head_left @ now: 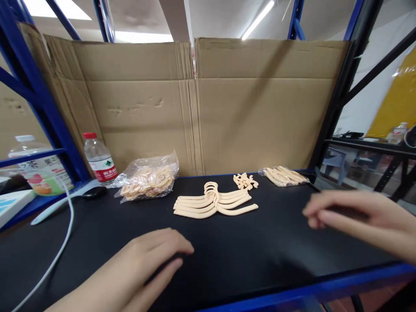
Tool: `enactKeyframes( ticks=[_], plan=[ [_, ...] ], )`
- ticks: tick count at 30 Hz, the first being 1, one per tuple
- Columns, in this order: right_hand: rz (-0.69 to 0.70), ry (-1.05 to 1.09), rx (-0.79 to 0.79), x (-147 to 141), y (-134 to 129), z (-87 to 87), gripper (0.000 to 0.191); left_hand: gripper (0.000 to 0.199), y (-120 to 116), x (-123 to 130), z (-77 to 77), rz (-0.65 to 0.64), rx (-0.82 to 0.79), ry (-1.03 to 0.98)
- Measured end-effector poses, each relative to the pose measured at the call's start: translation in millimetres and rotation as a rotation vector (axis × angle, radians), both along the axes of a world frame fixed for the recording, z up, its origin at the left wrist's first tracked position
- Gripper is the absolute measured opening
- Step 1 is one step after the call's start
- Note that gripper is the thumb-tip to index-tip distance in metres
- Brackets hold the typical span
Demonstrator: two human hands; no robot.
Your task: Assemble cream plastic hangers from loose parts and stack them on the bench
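Observation:
My left hand (156, 255) is above the black tabletop at the lower middle, thumb and fingers apart, with nothing in it. My right hand (344, 210) hovers at the right, its fingers loosely bent and the thumb stretched out, with a gap behind the fingertips. I see nothing held there. Beyond my left hand lies a row of several cream plastic hangers (198, 210), overlapping, their hooks pointing away from me. The nearest one sits slightly apart on its right side. Behind them is a small heap of loose cream plastic pieces (245, 181), shaped like little hooks.
A clear bag (149, 177) of cream parts lies at the back left, another bag (284, 176) at the back right. A red-capped water bottle (100, 158) stands by the blue frame. A white cable (65, 242) crosses the left side. Cardboard (260, 108) walls the back.

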State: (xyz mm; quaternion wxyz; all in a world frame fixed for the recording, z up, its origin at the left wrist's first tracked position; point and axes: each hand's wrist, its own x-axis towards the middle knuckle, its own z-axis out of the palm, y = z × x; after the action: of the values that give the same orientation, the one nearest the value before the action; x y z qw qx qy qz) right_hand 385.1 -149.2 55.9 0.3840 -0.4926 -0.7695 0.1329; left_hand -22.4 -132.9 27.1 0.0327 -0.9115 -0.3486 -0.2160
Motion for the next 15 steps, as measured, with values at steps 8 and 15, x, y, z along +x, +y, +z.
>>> enactKeyframes(
  ticks=[8, 15],
  plan=[
    [-0.075, -0.279, 0.001, -43, 137, 8.5, 0.021, 0.026, 66, 18, -4.2, 0.105, 0.080, 0.160],
    [-0.367, -0.490, -0.178, -50, 205, -14.4, 0.037, 0.026, 78, 22, -24.1, 0.141, 0.055, 0.234]
  ],
)
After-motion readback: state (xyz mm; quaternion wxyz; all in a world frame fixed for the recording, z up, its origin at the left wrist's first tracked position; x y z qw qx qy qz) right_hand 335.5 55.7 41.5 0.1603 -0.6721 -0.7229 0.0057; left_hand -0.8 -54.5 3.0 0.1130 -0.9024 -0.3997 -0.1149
